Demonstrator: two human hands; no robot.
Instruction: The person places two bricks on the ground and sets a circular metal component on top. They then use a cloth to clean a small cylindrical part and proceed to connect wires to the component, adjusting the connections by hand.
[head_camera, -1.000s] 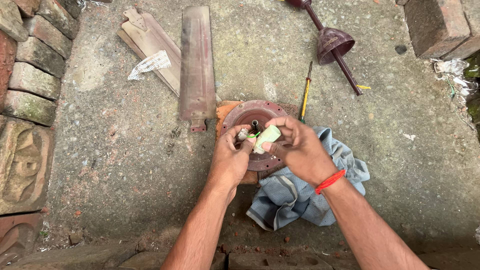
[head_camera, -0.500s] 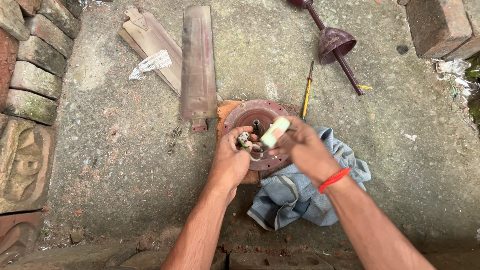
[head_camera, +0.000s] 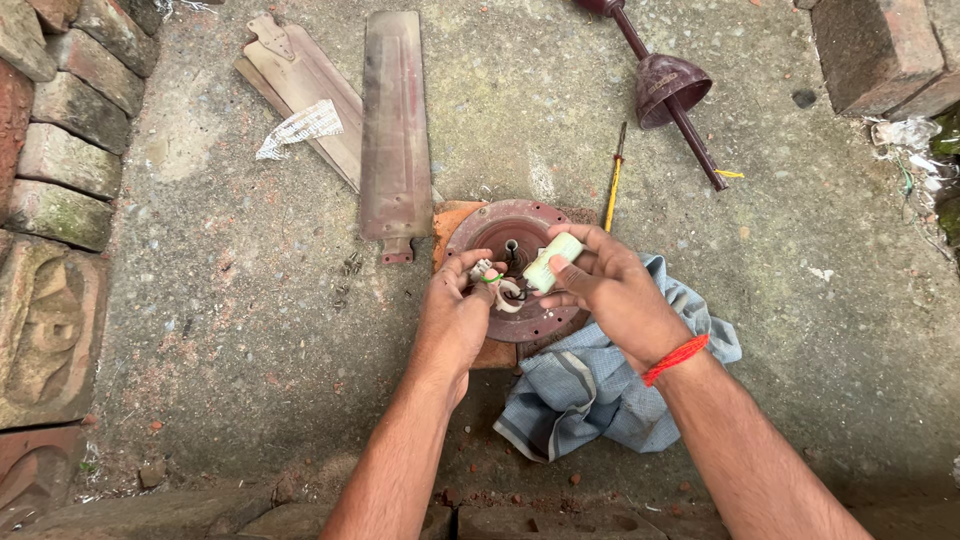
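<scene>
A round rusty-red fan motor housing (head_camera: 500, 222) lies on the concrete floor, resting on an orange brick. My right hand (head_camera: 610, 290) holds a small pale green block-shaped part (head_camera: 553, 262) over the housing. My left hand (head_camera: 455, 310) pinches a bundle of thin wires (head_camera: 492, 282), green and white, at the housing's centre. The wires run toward the pale part. A red thread band circles my right wrist.
A blue-grey cloth (head_camera: 590, 385) lies under my right forearm. A yellow-handled screwdriver (head_camera: 613, 182) rests beyond the housing. Two worn fan blades (head_camera: 395, 130) lie at the back, a dark rod with a cup-shaped cover (head_camera: 672, 90) at the back right. Bricks (head_camera: 60, 120) line the left edge.
My hands have drawn slightly apart over the housing; the pale green part has moved right with my right hand, and the wires now stretch between the two hands.
</scene>
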